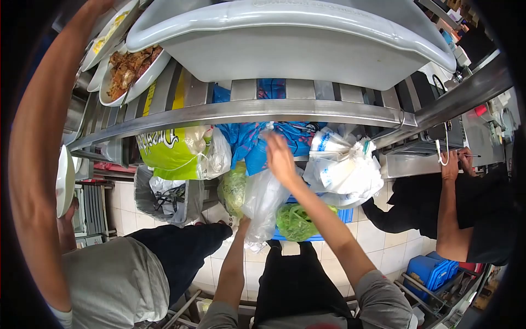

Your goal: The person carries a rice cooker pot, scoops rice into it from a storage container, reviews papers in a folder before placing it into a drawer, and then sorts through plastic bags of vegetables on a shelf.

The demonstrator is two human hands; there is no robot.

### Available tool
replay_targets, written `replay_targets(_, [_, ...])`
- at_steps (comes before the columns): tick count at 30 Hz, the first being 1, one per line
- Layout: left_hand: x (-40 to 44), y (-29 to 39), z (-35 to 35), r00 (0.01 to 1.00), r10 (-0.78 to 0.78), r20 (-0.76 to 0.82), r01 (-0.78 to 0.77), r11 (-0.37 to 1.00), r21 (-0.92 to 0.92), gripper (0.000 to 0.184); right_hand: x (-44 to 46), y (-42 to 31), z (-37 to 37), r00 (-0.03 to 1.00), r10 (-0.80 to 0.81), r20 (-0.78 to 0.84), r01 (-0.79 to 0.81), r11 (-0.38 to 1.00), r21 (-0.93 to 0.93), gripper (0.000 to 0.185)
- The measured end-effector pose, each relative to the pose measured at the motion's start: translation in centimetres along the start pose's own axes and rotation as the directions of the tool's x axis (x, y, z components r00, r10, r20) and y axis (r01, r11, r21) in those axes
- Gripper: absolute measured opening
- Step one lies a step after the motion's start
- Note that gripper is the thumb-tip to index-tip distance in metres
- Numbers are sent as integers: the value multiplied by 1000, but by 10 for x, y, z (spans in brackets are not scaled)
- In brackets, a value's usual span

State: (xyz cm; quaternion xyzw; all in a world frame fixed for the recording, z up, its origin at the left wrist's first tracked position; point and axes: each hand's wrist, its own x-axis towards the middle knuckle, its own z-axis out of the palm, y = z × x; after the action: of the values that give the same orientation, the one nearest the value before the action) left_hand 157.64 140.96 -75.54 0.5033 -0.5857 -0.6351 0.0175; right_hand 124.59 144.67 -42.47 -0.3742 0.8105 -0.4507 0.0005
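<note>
My right hand (280, 159) reaches up in front of a blue patterned plastic bag (249, 153). Its fingers are stretched out and slightly blurred, and I see nothing held in them. My left hand (244, 221) is lower, at the edge of a clear plastic bag (262, 200); its fingers are hidden, so its grip cannot be made out. Just above the left hand hangs a bag of pale green leafy vegetable (234, 189). Another bag of green leaves (297, 222) lies beneath my right forearm. White plastic bags (348, 170) bulge to the right of the blue one.
Overhead is a slatted metal shelf (246, 111) bearing a large grey tub (285, 55) and a bowl of browned food (134, 71). A lime-green bag (170, 153) hangs above a lined bin (170, 197). Co-workers stand at left (118, 274) and right (427, 203).
</note>
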Motion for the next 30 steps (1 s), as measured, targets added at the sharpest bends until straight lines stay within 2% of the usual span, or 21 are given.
replay_targets(1, [3, 2, 2, 999, 5, -39, 4, 976, 217, 31, 19, 9, 2, 973, -177, -149, 158, 979, -129, 31])
replay_targets(2, [5, 3, 3, 998, 8, -62, 21, 884, 466, 31, 29, 14, 3, 985, -157, -76, 138, 968, -210, 32])
replay_targets(3, [10, 10, 2, 997, 14, -73, 40, 731, 681, 30, 38, 18, 4, 991, -131, -4, 124, 949, -290, 33])
replay_targets(4, [13, 18, 1, 997, 10, -77, 59, 543, 837, 30, 45, 21, 5, 993, -100, 64, 117, 923, -368, 34])
replay_targets(6, [16, 40, -3, 999, 47, -24, 7, 337, 942, 30, 58, 21, 9, 994, 16, 105, 25, 924, -382, 32])
replay_targets(7, [14, 54, -5, 997, 71, 10, -31, 293, 956, 30, 66, 22, 9, 990, 72, 124, -17, 920, -393, 31])
replay_targets(10, [-33, 172, -6, 961, 219, 170, -257, 477, 840, 21, 90, 55, 25, 1000, -24, 17, 28, 937, -349, 33])
replay_targets(12, [-73, 293, 15, 960, 216, 175, -279, 747, 603, 19, 98, 95, 36, 991, -133, -36, 118, 954, -276, 31])
replay_targets(13, [-73, 325, 24, 924, 344, 166, -382, 819, 428, 18, 102, 114, 40, 980, -187, -65, 167, 956, -243, 31])
replay_targets(14, [-73, 359, 37, 811, 576, 103, -565, 724, 396, 15, 109, 129, 38, 973, -216, -83, 195, 958, -210, 31])
replay_targets(15, [-69, 389, 51, 638, 769, 34, -720, 581, 378, 14, 111, 138, 29, 972, -224, -78, 207, 962, -177, 31])
replay_targets(17, [-49, 435, 75, 481, 876, -37, -766, 440, 469, 20, 113, 148, 13, 982, -181, -56, 172, 975, -143, 31])
replay_targets(19, [-14, 454, 101, 489, 867, -100, -687, 453, 568, 30, 113, 152, 8, 988, -144, -56, 135, 981, -138, 30])
replay_targets(21, [22, 450, 124, 421, 889, -180, -664, 437, 606, 35, 110, 150, 8, 992, -106, -72, 94, 984, -154, 30])
replay_targets(22, [15, 457, 132, 473, 850, -230, -554, 490, 673, 33, 108, 148, 9, 992, -90, -84, 75, 983, -165, 30])
replay_targets(25, [48, 458, 124, 652, 754, -82, -533, 533, 657, 47, 105, 143, 10, 992, -52, -112, 29, 981, -193, 30])
replay_targets(26, [50, 453, 126, 527, 832, -173, -488, 463, 739, 41, 104, 141, 12, 992, -39, -121, 14, 980, -200, 30])
replay_targets(29, [42, 433, 121, 637, 746, -195, -613, 644, 458, 23, 94, 134, 15, 990, 1, -142, -32, 976, -218, 30])
replay_targets(30, [32, 427, 122, 588, 780, -212, -664, 616, 424, 18, 93, 132, 16, 990, 9, -144, -41, 974, -223, 30])
